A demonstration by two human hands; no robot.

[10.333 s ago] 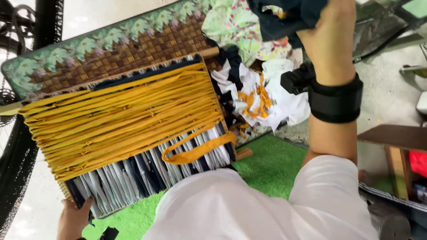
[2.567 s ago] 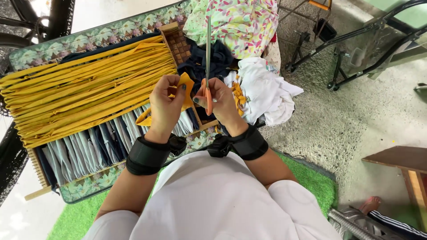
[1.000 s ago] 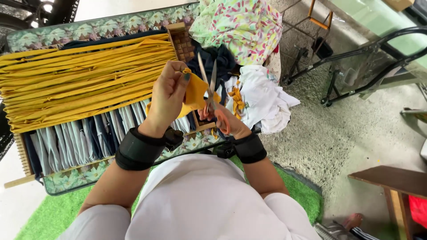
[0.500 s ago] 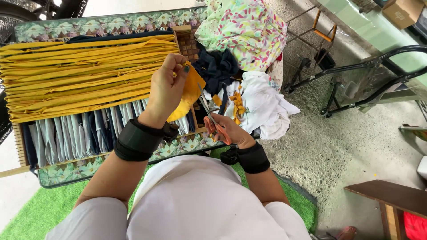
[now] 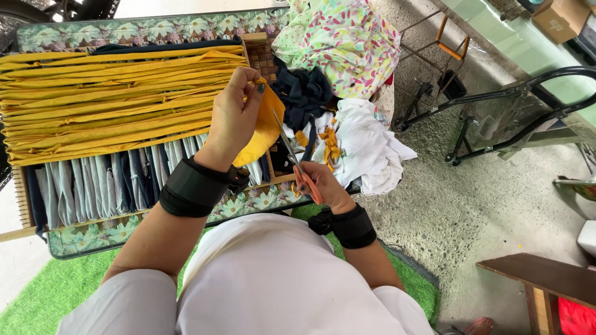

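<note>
Yellow strip [image 5: 264,130] was pinched in the left hand [image 5: 236,115] above the loom [image 5: 112,105]; scissors [image 5: 297,164] were gripped by the right hand [image 5: 323,186], blades at its edge. Risk: fingertips nicked if the strip was let slack.

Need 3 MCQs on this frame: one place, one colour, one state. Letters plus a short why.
1. Where does the white cloth heap lie?
A. right of the frame of yellow strips
B. on the green mat
C. on the wooden bench

2. What colour are the handles of the scissors?
A. blue
B. orange-red
C. black

3. How does the left hand hold the yellow cloth piece?
A. flat on the floor
B. pinched and lifted above the frame
C. not touching it

Answers:
1 A: the heap sits beside the yellow strips, on their right.
2 B: orange-red shows in the right hand.
3 B: the fingers grip its top edge and it hangs over the frame.
</note>
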